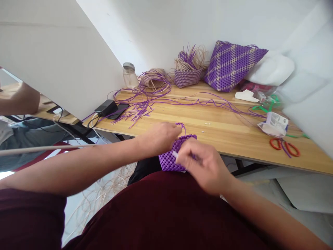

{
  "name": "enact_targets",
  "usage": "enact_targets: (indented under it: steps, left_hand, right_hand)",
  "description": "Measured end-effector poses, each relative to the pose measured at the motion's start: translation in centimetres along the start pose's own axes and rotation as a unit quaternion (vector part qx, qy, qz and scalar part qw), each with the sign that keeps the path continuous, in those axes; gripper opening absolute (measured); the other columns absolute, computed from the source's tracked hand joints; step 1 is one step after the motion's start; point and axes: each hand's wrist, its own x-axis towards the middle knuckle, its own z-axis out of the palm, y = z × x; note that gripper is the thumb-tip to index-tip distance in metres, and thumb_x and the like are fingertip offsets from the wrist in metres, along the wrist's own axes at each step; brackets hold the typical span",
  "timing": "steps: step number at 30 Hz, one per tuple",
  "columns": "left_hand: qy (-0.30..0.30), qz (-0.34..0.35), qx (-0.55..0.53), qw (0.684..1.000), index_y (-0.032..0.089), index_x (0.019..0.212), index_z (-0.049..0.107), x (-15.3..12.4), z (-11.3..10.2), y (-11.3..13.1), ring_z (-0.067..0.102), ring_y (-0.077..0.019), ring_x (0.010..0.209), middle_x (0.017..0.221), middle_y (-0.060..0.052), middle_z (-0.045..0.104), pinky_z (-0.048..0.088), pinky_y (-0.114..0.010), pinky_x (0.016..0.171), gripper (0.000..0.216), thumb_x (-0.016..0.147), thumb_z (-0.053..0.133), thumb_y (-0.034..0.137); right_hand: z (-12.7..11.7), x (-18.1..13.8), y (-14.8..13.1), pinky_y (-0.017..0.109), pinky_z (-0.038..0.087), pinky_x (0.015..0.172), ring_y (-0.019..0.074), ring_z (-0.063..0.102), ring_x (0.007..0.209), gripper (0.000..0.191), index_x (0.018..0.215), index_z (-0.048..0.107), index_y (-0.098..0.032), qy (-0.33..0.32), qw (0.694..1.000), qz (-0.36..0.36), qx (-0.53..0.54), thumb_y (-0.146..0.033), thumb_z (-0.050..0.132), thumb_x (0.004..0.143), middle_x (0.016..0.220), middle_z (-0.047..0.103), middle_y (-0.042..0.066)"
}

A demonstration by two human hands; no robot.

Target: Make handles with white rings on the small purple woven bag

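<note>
Purple basket (169, 162) sits at the desk's (215, 139) near edge, just in front of the maroon shirt (166, 211), and both hands are in close! Well to the basket's left, the charger (106, 107) lies right by the phone (122, 110). Jar (130, 77) stands far behind the basket, on the left. Next, purple offcuts (136, 115) scatter to its back left, a coil (144, 93) further back. Left hand (161, 137) now, over the basket's upper left: fingers curled down, tips hidden, so I cannot tell what they grip. Straight behind the basket, an unfinished basket (187, 77) bristles with loose ends. Right hand (205, 161), at the basket's right: blurred, thumb and forefinger pinching a pale piece (175, 153). Behind the basket to the right comes a big woven bag (231, 66); then, well to its right, a packet (275, 124) and scissors (284, 146), handles apart.
</note>
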Motion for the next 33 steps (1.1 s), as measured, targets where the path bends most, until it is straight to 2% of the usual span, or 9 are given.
enact_targets:
  steps: [2, 5, 8, 10, 13, 16, 21, 28, 33]
  left_hand:
    - [0.006, -0.013, -0.009, 1.000, 0.015, 0.078, 0.067, 0.5, 0.0, -0.9, 0.062, -0.0172, 0.070, 0.075, -0.005, 0.068, 0.042, -0.027, 0.062, 0.017, 0.085, 0.052, 0.014]
    - [0.034, -0.033, -0.057, 0.997, 0.017, 0.082, 0.070, 1.0, -0.8, -2.6, 0.063, -0.0165, 0.074, 0.078, -0.004, 0.071, 0.042, -0.026, 0.066, 0.017, 0.087, 0.055, 0.022]
    - [0.030, -0.057, -0.108, 0.992, 0.018, 0.084, 0.073, 1.5, -1.8, -4.2, 0.062, -0.0139, 0.068, 0.074, -0.001, 0.071, 0.041, -0.024, 0.064, 0.015, 0.085, 0.061, 0.025]
    - [0.016, -0.069, -0.150, 0.986, 0.018, 0.083, 0.074, 1.8, -2.0, -5.1, 0.060, -0.0119, 0.064, 0.072, 0.000, 0.071, 0.041, -0.022, 0.062, 0.013, 0.083, 0.064, 0.026]
    - [0.001, -0.076, -0.208, 0.975, 0.018, 0.085, 0.074, 2.2, -1.5, -6.2, 0.060, -0.0106, 0.063, 0.072, 0.001, 0.071, 0.040, -0.021, 0.061, 0.015, 0.083, 0.064, 0.029]
    - [-0.013, -0.076, -0.247, 0.966, 0.017, 0.086, 0.074, 2.5, -0.6, -6.7, 0.060, -0.0107, 0.065, 0.074, 0.000, 0.071, 0.041, -0.021, 0.061, 0.017, 0.083, 0.064, 0.031]
    - [-0.010, -0.056, -0.323, 0.945, 0.015, 0.089, 0.072, 2.8, 0.7, -7.1, 0.063, -0.0124, 0.072, 0.080, -0.002, 0.072, 0.045, -0.022, 0.065, 0.018, 0.084, 0.064, 0.031]
    - [-0.006, -0.027, -0.387, 0.922, 0.016, 0.084, 0.069, 3.2, 2.5, -7.3, 0.065, -0.0137, 0.076, 0.081, -0.003, 0.072, 0.050, -0.023, 0.070, 0.017, 0.085, 0.064, 0.032]
    - [-0.032, -0.016, -0.434, 0.900, 0.015, 0.082, 0.067, 3.8, 2.9, -7.3, 0.062, -0.0123, 0.072, 0.077, -0.002, 0.069, 0.048, -0.023, 0.068, 0.018, 0.083, 0.065, 0.033]
  right_hand:
    - [-0.3, -0.1, -1.0, 0.032, 0.049, 0.075, 0.0176, 0.059, 0.079, 0.014, 0.079, 0.067, -0.020, -0.017, 0.999, -0.048, -0.006, -0.023, 0.061, 0.091, 0.078, 0.066, 0.004]
    - [-2.6, 0.9, 0.6, 0.027, 0.048, 0.060, 0.0146, 0.059, 0.066, 0.020, 0.079, 0.068, -0.019, 0.042, 0.998, 0.052, 0.005, -0.034, 0.062, 0.091, 0.074, 0.066, 0.003]
    - [-6.8, 2.3, 5.7, 0.024, 0.038, 0.043, 0.0098, 0.047, 0.046, 0.032, 0.078, 0.069, -0.017, 0.134, 0.970, 0.202, -0.032, -0.048, 0.068, 0.083, 0.061, 0.059, 0.000]
    - [-9.7, 2.9, 9.6, 0.023, 0.033, 0.041, 0.0087, 0.044, 0.042, 0.037, 0.083, 0.070, -0.016, 0.186, 0.946, 0.255, -0.073, -0.053, 0.066, 0.082, 0.057, 0.059, 0.000]
    - [-12.7, 3.2, 14.6, 0.024, 0.037, 0.046, 0.0120, 0.052, 0.047, 0.037, 0.082, 0.071, -0.016, 0.177, 0.920, 0.309, -0.163, -0.052, 0.063, 0.081, 0.058, 0.063, 0.002]
    - [-13.7, 3.0, 17.4, 0.026, 0.041, 0.054, 0.0150, 0.059, 0.058, 0.027, 0.081, 0.071, -0.016, 0.170, 0.911, 0.295, -0.231, -0.043, 0.066, 0.077, 0.069, 0.069, 0.005]
    - [-13.7, 3.3, 19.3, 0.028, 0.042, 0.063, 0.0177, 0.061, 0.067, 0.018, 0.082, 0.072, -0.018, 0.195, 0.903, 0.261, -0.282, -0.033, 0.066, 0.074, 0.078, 0.072, 0.007]
    - [-14.2, 3.9, 21.2, 0.029, 0.038, 0.065, 0.0188, 0.059, 0.069, 0.033, 0.080, 0.075, -0.019, 0.190, 0.889, 0.220, -0.353, -0.047, 0.058, 0.084, 0.074, 0.071, 0.006]
    - [-14.0, 3.8, 21.3, 0.029, 0.041, 0.066, 0.0189, 0.060, 0.073, 0.040, 0.086, 0.076, -0.018, 0.229, 0.879, 0.218, -0.357, -0.053, 0.056, 0.086, 0.082, 0.072, 0.008]
